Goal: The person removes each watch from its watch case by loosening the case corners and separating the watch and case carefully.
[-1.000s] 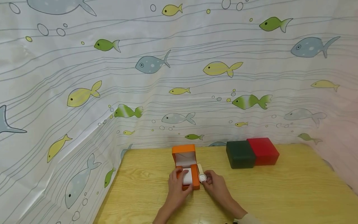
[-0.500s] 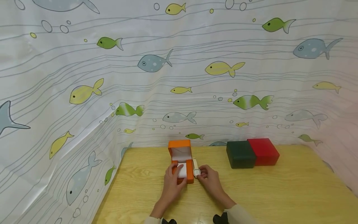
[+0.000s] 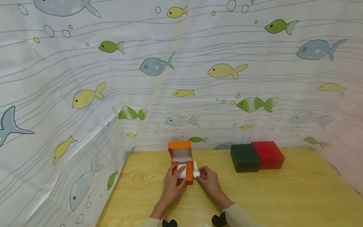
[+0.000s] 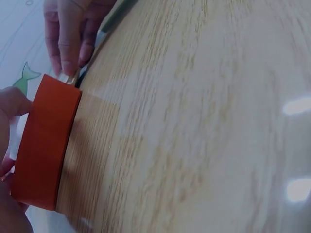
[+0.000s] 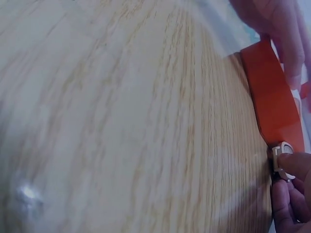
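Sliding farther up the table (image 3: 283,195) than before: orange box (image 3: 181,167) gripped by left hand (image 3: 172,186), watch (image 3: 196,173) pinched by right hand (image 3: 209,183).

orange box (image 3: 181,164) slid left/away | watch (image 3: 196,173) followed, seemingly still pinched

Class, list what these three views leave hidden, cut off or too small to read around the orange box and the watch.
- Watch dial: too small in the head view; covered by the right hand in the right wrist view.
- Orange box interior: partly covered by the left hand; the left wrist view shows only its outer wall.
- Green box and red box: closed, contents unseen.
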A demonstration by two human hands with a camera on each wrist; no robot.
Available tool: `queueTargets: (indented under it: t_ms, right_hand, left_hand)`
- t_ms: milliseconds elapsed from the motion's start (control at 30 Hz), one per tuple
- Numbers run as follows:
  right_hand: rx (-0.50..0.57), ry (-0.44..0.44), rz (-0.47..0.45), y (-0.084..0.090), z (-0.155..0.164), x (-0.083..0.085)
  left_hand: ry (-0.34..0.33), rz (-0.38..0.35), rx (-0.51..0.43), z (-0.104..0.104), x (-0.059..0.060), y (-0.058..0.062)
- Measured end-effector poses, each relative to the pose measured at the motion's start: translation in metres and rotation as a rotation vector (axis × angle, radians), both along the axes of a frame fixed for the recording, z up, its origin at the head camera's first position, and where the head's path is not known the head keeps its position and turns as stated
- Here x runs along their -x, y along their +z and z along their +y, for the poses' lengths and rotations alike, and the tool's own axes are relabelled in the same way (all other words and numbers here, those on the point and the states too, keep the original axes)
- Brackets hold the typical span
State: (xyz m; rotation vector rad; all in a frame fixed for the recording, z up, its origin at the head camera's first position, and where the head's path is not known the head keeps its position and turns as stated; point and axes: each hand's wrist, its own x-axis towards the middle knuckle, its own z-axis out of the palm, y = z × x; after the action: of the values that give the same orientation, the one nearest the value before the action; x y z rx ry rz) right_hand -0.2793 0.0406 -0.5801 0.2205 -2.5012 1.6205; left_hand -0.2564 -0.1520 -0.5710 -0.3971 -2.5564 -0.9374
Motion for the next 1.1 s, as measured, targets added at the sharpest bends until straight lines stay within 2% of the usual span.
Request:
queueTargets:
  t_ms: [133,367,533,600,700,800,933,1100]
  right_hand:
    - [-0.028,-0.009,0.024,-0.002,0.002,0.000]
    - [-0.089,-0.008,0.045,-0.001,0.007,-0.011]
    - [-0.211,-0.010,0.022,0.013,0.021,-0.021]
    - [-0.278,-0.025,0.050,0.022,0.030,-0.022]
    - [-0.395,-0.073,0.118,0.036,0.050,-0.020]
    - [-0.493,-0.147,0.226,0.048,0.076,-0.013]
    - [-0.579,-0.281,0.333,0.054,0.109,-0.003]
    - [-0.697,-0.392,0.297,0.049,0.131,0.001]
  left_hand:
    - [-0.024,0.002,0.009,0.002,0.001,0.001]
    - [-0.014,-0.023,0.040,0.005,-0.001,0.001]
    - [-0.007,-0.002,0.043,0.005,-0.003,-0.002]
    - [-0.009,0.009,0.036,0.004,-0.003,-0.002]
    - [-0.024,0.023,0.027,0.002,-0.004,-0.001]
    - [-0.038,0.059,0.024,0.001,-0.003,-0.001]
    - [-0.055,0.104,0.030,-0.001,-0.001,-0.003]
    - [-0.070,0.074,0.022,-0.003,0.000,-0.005]
